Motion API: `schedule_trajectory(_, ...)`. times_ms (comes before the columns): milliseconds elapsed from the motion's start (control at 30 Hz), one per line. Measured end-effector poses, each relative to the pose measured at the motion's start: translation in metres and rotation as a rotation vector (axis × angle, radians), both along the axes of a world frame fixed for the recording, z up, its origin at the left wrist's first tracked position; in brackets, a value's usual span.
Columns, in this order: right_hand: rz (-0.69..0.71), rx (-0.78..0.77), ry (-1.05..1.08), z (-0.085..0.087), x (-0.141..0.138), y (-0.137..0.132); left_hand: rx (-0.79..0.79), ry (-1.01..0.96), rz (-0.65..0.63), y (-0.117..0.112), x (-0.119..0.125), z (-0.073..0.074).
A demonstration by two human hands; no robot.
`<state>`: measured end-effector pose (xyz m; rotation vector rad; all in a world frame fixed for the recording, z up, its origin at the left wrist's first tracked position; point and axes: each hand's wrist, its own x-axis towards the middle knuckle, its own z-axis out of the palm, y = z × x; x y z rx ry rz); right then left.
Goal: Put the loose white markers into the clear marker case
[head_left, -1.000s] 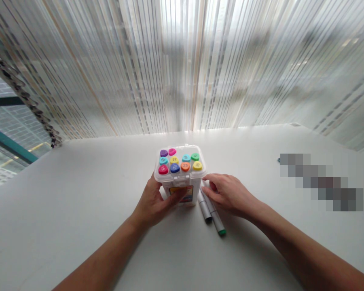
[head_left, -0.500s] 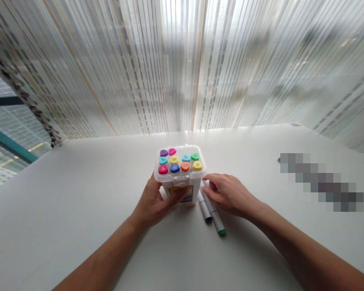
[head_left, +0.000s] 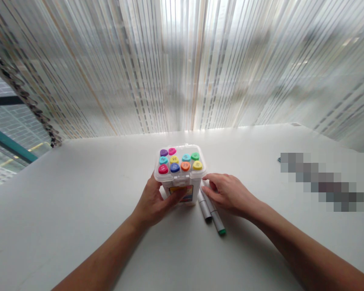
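The person's left hand [head_left: 154, 201] was curled around the near left corner of a clear plastic marker tub [head_left: 180, 173], with the thumb lying across the colourful label [head_left: 181, 193] on its front and the fingers out of sight behind it. The right hand [head_left: 227, 195] lay loosely spread, palm down, just beside the tub's right side, its fingertips [head_left: 204, 191] over the upper ends of two markers [head_left: 210, 208]. Whether they touched the markers was hard to tell. Those markers lay side by side on the white table [head_left: 63, 210], one ending in a dark tip, the other in a green one. The tub stood upright on the table, with a dozen or so numbered caps [head_left: 174, 167] in bright colours crowded at its top. Further off to the right, a pixelated patch [head_left: 321, 182] hid whatever lay there. Beyond the table hung striped vertical blinds [head_left: 182, 68], and a window [head_left: 6, 133] showed a building at the left.
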<state>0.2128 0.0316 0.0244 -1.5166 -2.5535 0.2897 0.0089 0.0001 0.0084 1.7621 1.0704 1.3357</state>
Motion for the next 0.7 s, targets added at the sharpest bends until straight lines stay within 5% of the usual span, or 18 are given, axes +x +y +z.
schedule_trajectory(700,0.01,0.005,0.001,-0.0008,-0.0002,0.0001,0.034,0.013,-0.007,0.0006,-0.0006,-0.0005)
